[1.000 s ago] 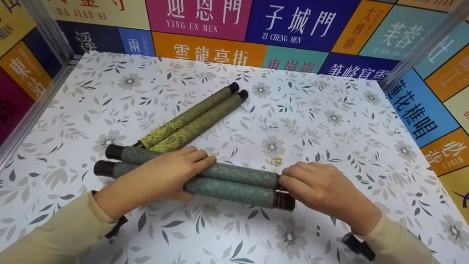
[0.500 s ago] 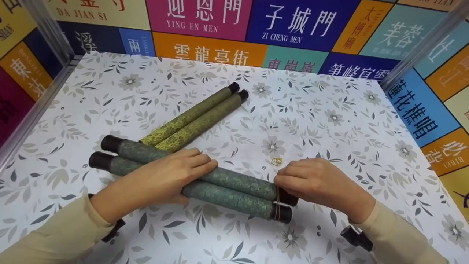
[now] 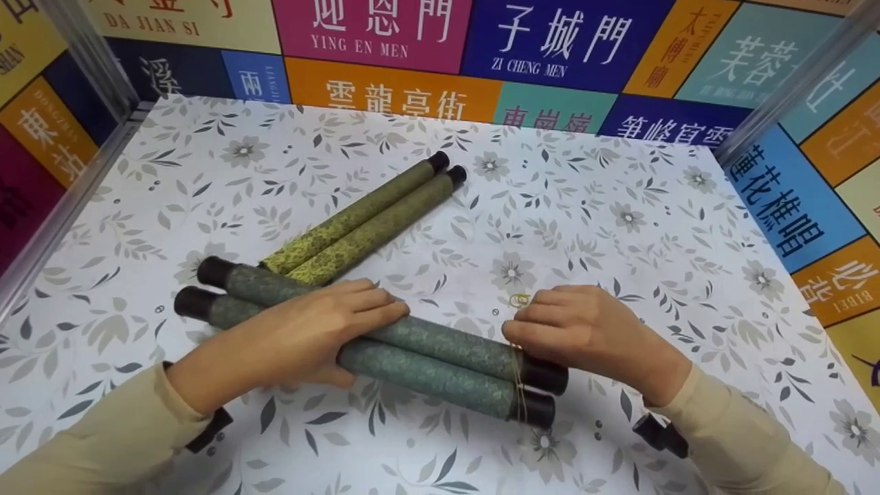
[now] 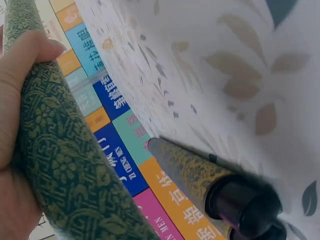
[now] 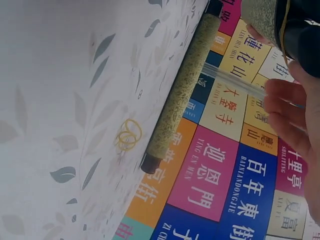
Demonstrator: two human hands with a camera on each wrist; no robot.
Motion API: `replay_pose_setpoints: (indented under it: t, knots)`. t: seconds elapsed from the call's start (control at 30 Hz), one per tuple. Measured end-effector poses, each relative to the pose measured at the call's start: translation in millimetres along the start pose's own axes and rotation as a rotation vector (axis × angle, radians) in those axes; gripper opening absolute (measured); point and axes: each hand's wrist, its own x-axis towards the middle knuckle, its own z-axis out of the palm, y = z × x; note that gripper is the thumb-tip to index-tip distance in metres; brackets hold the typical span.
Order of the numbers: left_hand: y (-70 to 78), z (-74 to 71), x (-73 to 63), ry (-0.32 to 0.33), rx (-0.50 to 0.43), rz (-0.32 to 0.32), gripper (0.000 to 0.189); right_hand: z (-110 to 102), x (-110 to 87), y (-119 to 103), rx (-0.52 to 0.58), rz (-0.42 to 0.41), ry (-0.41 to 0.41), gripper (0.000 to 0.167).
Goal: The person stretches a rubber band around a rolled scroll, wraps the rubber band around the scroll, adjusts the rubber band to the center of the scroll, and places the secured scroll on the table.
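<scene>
My left hand (image 3: 302,337) grips a pair of dark green patterned scroll rolls (image 3: 440,378) with black end knobs, holding them side by side and slanted down to the right. In the left wrist view the thumb and palm wrap the near green roll (image 4: 65,150). A thin rubber band (image 3: 519,392) loops round the right ends of both rolls, where the fabric meets the knobs. My right hand (image 3: 584,337) pinches this band with curled fingers by the upper roll. In the right wrist view the band (image 5: 285,27) stretches down to the fingers (image 5: 285,100).
Behind the green rolls lies a pair of yellow-green scroll rolls (image 3: 371,220) with black knobs. Loose yellow rubber bands (image 5: 129,136) lie on the floral tablecloth (image 3: 619,261), partly behind the right hand. Colourful lettered panels (image 3: 385,27) rise at the back and sides.
The right ends of the green rolls have dropped toward me. My right hand has moved left, drawing the band from the knobs onto the fabric's edge. My left hand keeps its grip.
</scene>
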Motion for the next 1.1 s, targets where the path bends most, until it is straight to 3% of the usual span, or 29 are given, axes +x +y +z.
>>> replay_pose_setpoints:
  t: [0.23, 0.4, 0.53, 0.67, 0.83, 0.97, 1.1]
  knots:
    - [-1.5, -1.4, -1.1, 0.047, -0.026, 0.030, 0.094, 0.5, -3.8, 2.6, 0.054, -0.002, -0.017, 0.021]
    - [5.5, 1.1, 0.5, -0.017, -0.059, -0.012, 0.096, 3.6, 3.9, 0.5, 0.020, -0.068, 0.054, 0.021]
    - [8.1, 3.6, 5.1, -0.068, -0.011, -0.017, 0.096, 6.5, 8.2, -2.6, -0.009, -0.075, 0.058, 0.016]
    - [8.6, 3.8, 10.9, -0.068, -0.006, -0.010, 0.093, 4.2, 6.6, -3.3, 0.026, 0.035, -0.010, 0.009]
    - [5.0, -3.1, 11.3, -0.051, -0.062, -0.098, 0.092, -10.2, -0.7, -0.8, 0.149, 0.193, -0.046, 0.013]
    - [0.7, -6.5, 9.2, -0.045, -0.052, -0.136, 0.093, -21.3, -8.4, 1.7, 0.347, 0.298, -0.116, 0.029]
    - [-1.1, -5.9, 8.5, -0.028, -0.034, -0.110, 0.092, -22.1, -18.9, 5.7, 0.664, 0.492, -0.285, 0.038]
